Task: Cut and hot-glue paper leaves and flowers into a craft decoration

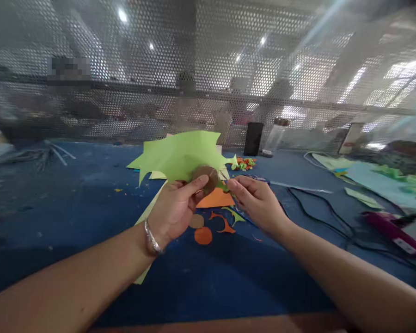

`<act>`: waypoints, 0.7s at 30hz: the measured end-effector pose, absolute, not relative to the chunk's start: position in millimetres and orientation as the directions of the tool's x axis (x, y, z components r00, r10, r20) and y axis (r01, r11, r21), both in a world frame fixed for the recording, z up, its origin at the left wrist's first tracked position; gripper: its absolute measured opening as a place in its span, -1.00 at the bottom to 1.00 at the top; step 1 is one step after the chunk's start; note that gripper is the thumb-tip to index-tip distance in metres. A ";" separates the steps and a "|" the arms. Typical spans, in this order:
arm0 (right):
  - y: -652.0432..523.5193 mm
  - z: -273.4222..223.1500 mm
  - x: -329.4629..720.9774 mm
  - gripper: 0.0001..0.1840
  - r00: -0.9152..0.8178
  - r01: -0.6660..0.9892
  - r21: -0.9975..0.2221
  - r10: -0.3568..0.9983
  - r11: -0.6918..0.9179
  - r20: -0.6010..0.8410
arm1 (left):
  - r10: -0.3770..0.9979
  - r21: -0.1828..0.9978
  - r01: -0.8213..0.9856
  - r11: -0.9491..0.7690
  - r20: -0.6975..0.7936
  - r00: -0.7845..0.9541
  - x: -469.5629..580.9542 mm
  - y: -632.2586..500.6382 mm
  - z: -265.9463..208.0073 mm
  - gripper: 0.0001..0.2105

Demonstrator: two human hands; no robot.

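Observation:
My left hand (180, 206), with a silver bracelet at the wrist, is closed on a sheet of light green paper (180, 155). Its thumb presses a round brown disc (211, 177) flat against the paper, whose edges are cut into scalloped curves and points. My right hand (254, 199) is closed near the sheet's right edge. A thin pointed tip, apparently of small scissors (223, 175), shows ahead of its fingers; the rest is hidden by the hand. Below the hands lie an orange paper circle (203, 236), a brown disc (196, 221) and a curved orange offcut (225, 225).
Orange paper (215, 199) lies under the hands on the blue table (90, 208). Small green and orange scraps (244, 163) sit behind, near a black upright box (253, 138) and a clear bottle (274, 138). Dark cord (319, 226) and a magenta case (395, 233) are at right.

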State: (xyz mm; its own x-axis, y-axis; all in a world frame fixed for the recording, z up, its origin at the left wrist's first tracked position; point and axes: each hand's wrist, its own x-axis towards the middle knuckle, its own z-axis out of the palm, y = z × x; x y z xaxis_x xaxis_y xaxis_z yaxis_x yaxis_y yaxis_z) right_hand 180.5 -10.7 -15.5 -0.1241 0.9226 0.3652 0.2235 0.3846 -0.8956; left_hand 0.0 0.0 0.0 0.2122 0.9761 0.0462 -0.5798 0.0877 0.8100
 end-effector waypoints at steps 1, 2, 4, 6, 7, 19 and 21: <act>-11.4 -15.4 181.1 -0.52 -0.133 0.214 -0.900 0.924 0.381 0.359 | 0.975 0.812 -0.577 0.082 0.055 0.217 1.3 -0.6 0.4 -0.90; -12.2 -15.2 181.5 -0.52 -0.140 0.203 -0.904 0.925 0.376 0.353 | 0.973 0.816 -0.573 0.077 0.063 0.221 2.5 -1.1 0.7 -0.90; -13.8 -14.6 181.9 -0.51 -0.154 0.179 -0.913 0.927 0.366 0.342 | 0.971 0.828 -0.556 0.068 0.072 0.227 4.4 -2.0 0.5 -0.90; -15.5 -13.5 181.6 -0.50 -0.165 0.148 -0.924 0.930 0.353 0.329 | 0.969 0.850 -0.523 0.061 0.074 0.234 5.7 -2.7 -0.7 -0.91; -16.3 -12.9 181.3 -0.50 -0.167 0.135 -0.928 0.931 0.348 0.325 | 0.969 0.859 -0.509 0.058 0.074 0.235 6.2 -2.9 -1.4 -0.93; -19.4 -11.7 179.3 -0.48 -0.163 0.037 -0.952 0.942 0.304 0.295 | 0.957 0.825 -0.555 0.108 0.065 0.283 9.2 -7.5 1.0 -0.90; -19.5 -11.3 178.9 -0.48 -0.163 0.043 -0.952 0.942 0.303 0.292 | 0.958 0.826 -0.553 0.108 0.063 0.280 9.1 -7.8 1.1 -0.90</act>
